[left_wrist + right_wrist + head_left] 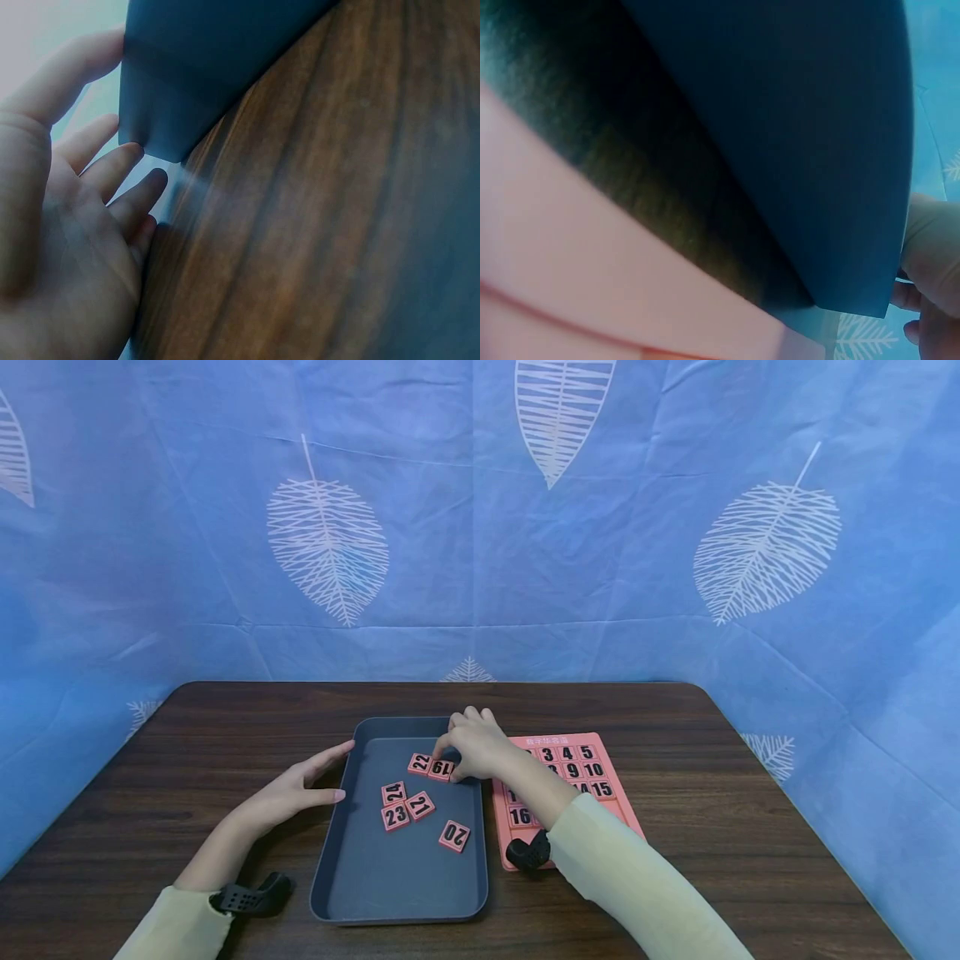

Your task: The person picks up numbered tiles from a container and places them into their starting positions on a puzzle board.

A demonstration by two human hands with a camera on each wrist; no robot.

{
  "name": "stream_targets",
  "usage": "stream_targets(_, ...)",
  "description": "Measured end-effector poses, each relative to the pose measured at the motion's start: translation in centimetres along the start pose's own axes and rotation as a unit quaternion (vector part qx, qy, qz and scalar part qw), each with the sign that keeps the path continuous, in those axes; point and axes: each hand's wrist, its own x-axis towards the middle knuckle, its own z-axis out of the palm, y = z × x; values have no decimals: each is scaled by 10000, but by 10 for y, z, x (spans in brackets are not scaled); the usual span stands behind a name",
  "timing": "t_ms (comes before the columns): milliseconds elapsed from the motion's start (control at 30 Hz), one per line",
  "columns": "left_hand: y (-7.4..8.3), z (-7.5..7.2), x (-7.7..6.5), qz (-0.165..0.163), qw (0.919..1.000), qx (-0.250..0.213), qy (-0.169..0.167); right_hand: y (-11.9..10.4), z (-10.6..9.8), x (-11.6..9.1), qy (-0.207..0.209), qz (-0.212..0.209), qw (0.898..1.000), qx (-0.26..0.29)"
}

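Note:
In the head view, a dark grey tray (405, 893) lies on the table with several pink number tiles in it. My right hand (480, 747) reaches over its right rim, thumb and index finger pinching the tile 19 (441, 770). Against that tile lies the tile 22 (420, 763). Nearer me are the tiles 24 (393, 792), 23 (395, 816) and 20 (453, 836), plus a tilted tile (420, 805) that looks like 21. My left hand (296, 789) touches the tray's left rim, fingers extended. The right wrist view hides the right fingertips behind the tray wall (802, 150).
A pink number board (618, 806) sits right of the tray, partly under my right forearm. Its upper rows hold numbered tiles, with 16 in a lower row. The brown wooden table (750, 827) extends around both. Behind it hangs a blue leaf-patterned cloth (480, 552).

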Motion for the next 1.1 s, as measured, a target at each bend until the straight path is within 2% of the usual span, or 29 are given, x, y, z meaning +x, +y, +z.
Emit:
stream_targets(300,0,2,0,-36,10000,32,50,1,-2,0,-308,-435,9977,-414)
stream_targets(467,-2,3,-1,-44,10000,37,51,2,-1,-2,-501,-698,9960,-253)
stream_targets(700,-3,4,-1,-16,10000,9,47,2,4,-5,-449,-928,9947,-52)
stream_targets(867,-3,5,-2,-21,10000,25,49,4,6,-11,-52,-889,9960,-10)
stream_targets(1100,-3,4,-2,22,10000,-34,27,8,-3,-35,961,-637,9933,-25)
